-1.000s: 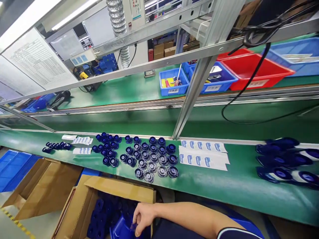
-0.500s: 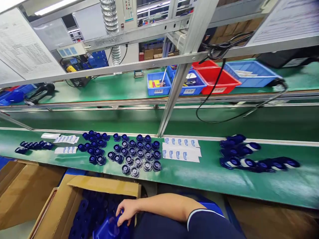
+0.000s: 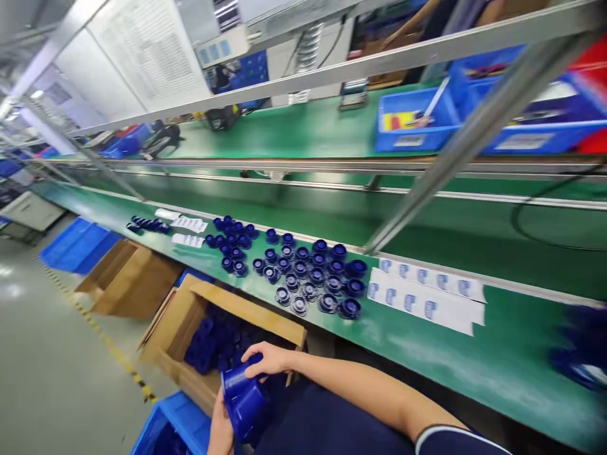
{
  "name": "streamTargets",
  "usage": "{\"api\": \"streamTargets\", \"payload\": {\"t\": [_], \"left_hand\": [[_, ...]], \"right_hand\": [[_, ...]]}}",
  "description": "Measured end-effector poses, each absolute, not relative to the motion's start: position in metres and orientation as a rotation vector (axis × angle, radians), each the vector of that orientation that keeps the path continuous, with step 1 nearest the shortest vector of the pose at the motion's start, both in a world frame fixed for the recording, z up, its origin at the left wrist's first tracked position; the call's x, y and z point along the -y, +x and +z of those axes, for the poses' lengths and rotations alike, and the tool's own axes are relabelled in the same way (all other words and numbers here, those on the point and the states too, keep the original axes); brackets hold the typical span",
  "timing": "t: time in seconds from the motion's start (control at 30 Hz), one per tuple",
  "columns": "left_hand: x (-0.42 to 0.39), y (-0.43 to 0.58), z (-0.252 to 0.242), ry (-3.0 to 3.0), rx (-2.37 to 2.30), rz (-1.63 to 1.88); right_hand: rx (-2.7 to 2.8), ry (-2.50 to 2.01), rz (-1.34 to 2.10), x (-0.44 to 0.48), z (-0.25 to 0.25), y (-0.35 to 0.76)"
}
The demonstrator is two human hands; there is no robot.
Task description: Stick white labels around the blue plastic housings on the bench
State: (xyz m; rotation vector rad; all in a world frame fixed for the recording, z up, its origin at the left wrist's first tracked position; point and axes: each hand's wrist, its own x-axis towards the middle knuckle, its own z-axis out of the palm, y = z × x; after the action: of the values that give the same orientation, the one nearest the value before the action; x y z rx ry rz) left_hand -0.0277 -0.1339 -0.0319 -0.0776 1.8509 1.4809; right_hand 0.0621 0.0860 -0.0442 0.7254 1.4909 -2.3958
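A glossy blue plastic cup-shaped part [image 3: 244,404] is tilted low in the view, in front of my dark shirt. My left hand [image 3: 220,422] is closed round its left side, with some fingers hidden behind it. At its upper rim is my right hand [image 3: 269,361], thumb and fingers curled over the edge; what lies under those fingertips is hidden. Just beyond both hands stands an open cardboard box [image 3: 251,309] holding many dark blue round parts [image 3: 208,341].
The green bench [image 3: 393,354] carries rows of dark blue round parts [image 3: 317,275] and white label strips [image 3: 417,303]. A slanted metal post [image 3: 427,189] rises at its back. A blue crate [image 3: 154,430] stands on the floor at lower left.
My view has swung left, so the bench items sit further right. The blue cup-shaped part has come up out of the box area, and my left hand now shows on it.
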Motion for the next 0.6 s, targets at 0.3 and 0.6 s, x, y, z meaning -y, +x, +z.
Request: {"api": "streamTargets", "payload": {"t": [0.3,0.6], "left_hand": [[0.17,-0.026,-0.03,-0.239,-1.749,1.713],[0.265,-0.023,0.014,-0.435,-1.817,1.884]], "right_hand": [[-1.346,0.663,-2.473,-0.061,-0.046,0.045],[-1.244,0.202,-2.284,0.021,-0.013,-0.003]]}}
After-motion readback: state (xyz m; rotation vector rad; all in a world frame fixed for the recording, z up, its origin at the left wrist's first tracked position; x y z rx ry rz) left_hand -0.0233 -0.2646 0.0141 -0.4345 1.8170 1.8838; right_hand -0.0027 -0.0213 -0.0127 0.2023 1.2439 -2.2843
